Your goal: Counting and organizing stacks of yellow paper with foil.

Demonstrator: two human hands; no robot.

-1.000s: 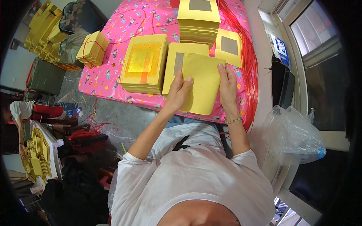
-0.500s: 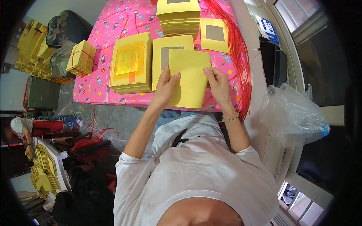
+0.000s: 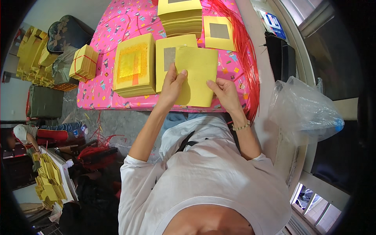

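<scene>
- The left hand [image 3: 170,88] is pinching the left edge of the yellow paper [image 3: 197,78], its thumb lying on the upper face and its fingers partly hidden.
- The right hand [image 3: 227,94] is gripping the right edge lower down, thumb on top and fingers curling in; neither hand is spreading wide.
- The paper is hanging between them at the tabletop's near side, overlapping a grey-patched yellow stack [image 3: 160,74]; whether it is touching that stack, I cannot tell.
- It is looking light, matte and fairly stiff, so probably bending before slipping, and creasing easily; its opposite side edges are offering the safest hold.
- Farther out, a gold-patched stack [image 3: 133,64] is sitting to the left, a taller stack [image 3: 180,23] is standing behind, and red strands [image 3: 246,66] are trailing along the right of the pink-covered tabletop [image 3: 103,92].
</scene>
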